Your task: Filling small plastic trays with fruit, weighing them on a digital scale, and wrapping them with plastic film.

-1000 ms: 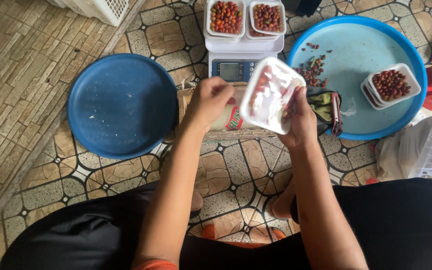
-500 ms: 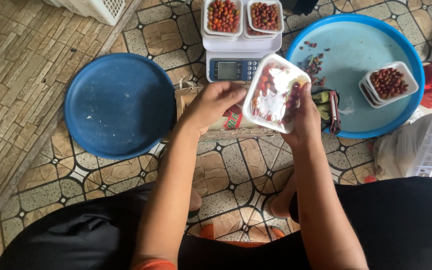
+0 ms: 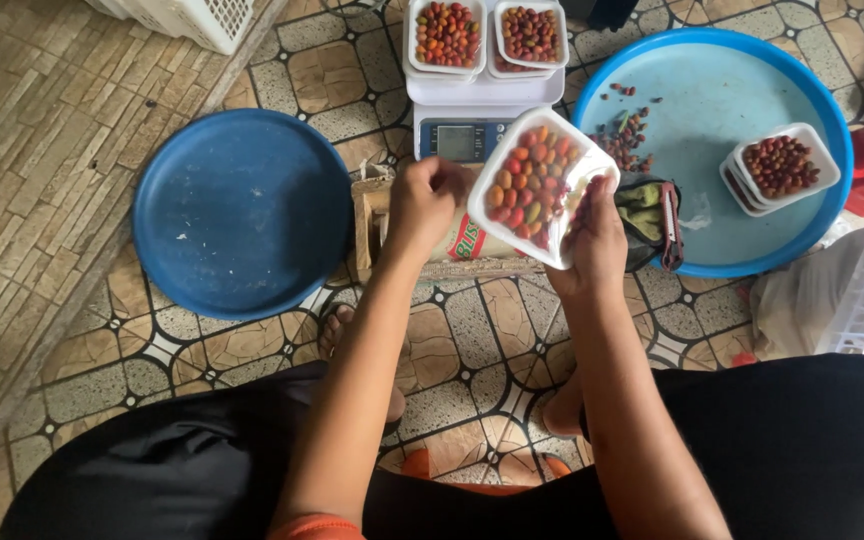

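**Tray of small fruits held over a patterned tile floor**

Patterned floor tiles (image 3: pixel 512 330) in brown and cream run under everything; the person sits low, both bare forearms reaching forward. The right hand (image 3: pixel 592 235) grips a white foam tray (image 3: pixel 542 185) of red, orange and green small fruits, tilted toward the camera, fingers curled under its right edge. The left hand (image 3: pixel 422 200) is closed, fingertips pinched together just left of the tray's near corner; whether it holds anything I cannot tell.

Just beyond both hands stands a white digital scale (image 3: pixel 472 125) carrying two more filled foam trays (image 3: pixel 447 35). Beneath the hands lies a pale rolled package with a red and green label (image 3: pixel 472 243), resting on a small wooden frame (image 3: pixel 367 215). Left of the left hand sits a dark blue round tray (image 3: pixel 242 210). Right of the right hand, a light blue round tray (image 3: pixel 712 110) holds loose fruits (image 3: pixel 624 135) and a stack of foam trays with dark red fruits (image 3: pixel 780 168).
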